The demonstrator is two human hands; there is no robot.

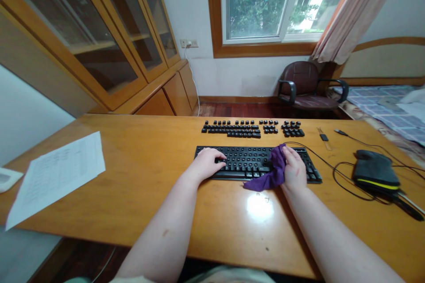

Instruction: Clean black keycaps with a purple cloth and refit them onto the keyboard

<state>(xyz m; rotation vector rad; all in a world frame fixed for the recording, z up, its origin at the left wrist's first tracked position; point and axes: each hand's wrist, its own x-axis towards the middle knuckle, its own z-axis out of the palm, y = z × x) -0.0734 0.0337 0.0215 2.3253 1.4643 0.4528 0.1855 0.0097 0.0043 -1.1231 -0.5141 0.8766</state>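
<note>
A black keyboard base (252,159) with its keycaps taken off lies on the wooden desk (152,177). My left hand (207,163) rests on the keyboard's left end, fingers curled over its edge. My right hand (294,169) presses a purple cloth (274,172) onto the right half of the keyboard, fingers closed round the cloth. The removed black keycaps (250,128) are laid out in rows on the desk just behind the keyboard.
A printed sheet of paper (56,172) lies at the desk's left end. A dark pouch with a yellow stripe (375,172) and black cables (338,172) sit at the right. A small black part (324,137) lies behind. A brown chair (307,86) stands beyond the desk.
</note>
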